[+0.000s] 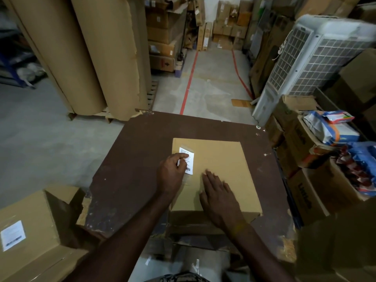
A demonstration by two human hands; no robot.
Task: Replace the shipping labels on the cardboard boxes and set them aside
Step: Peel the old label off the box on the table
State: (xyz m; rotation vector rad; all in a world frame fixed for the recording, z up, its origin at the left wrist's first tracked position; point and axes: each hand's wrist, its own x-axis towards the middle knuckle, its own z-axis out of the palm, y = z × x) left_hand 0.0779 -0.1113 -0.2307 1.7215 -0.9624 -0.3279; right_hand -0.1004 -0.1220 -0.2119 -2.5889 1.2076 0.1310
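A flat cardboard box [221,165] lies on the dark brown table [130,159]. A white shipping label [189,162] with a barcode sits near the box's far left corner. My left hand [173,171] pinches the label's left edge, its fingers curled over it, and that edge looks lifted off the cardboard. My right hand [219,196] lies flat on the box top with fingers straight, pressing it down. A second cardboard box [30,224] with a white label [12,235] stands at the lower left, beside the table.
Tall cardboard rolls [97,53] stand at the back left. A white air cooler [305,64] and open cartons of packets [329,137] crowd the right side. Stacked boxes [162,33] line the aisle, whose floor carries red tape lines [189,82].
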